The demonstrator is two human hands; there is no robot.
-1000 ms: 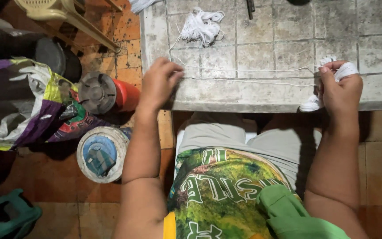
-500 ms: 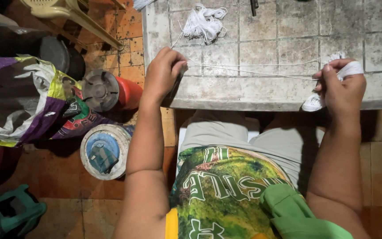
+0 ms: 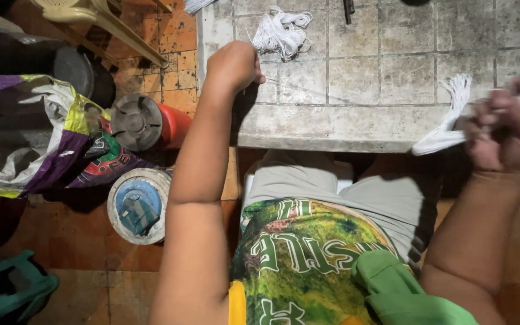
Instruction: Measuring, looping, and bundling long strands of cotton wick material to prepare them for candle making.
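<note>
At the near edge of the tiled table [image 3: 392, 72], the person's right hand [image 3: 507, 135] is closed around a bundle of white string [image 3: 449, 120]; the hand is blurred, but the fingers are plainly curled shut on it. The bundle's loose strands fan out to the left of the fist, some rising over the table top and some drooping past the table's front edge. The left hand [image 3: 233, 63] is balled into a fist above the table's left corner, fingers drawn together; whether a strand runs inside it is too fine to tell. Just beyond that fist, farther back on the tiles, lies a loose heap of white string [image 3: 279, 31], apart from both hands. The two hands are held well apart, one at either end of the table's front. On the floor to the left sit a round grey and red container [image 3: 145, 123], a white bucket [image 3: 136, 204] and a crumpled purple and yellow sack [image 3: 28, 132].
</note>
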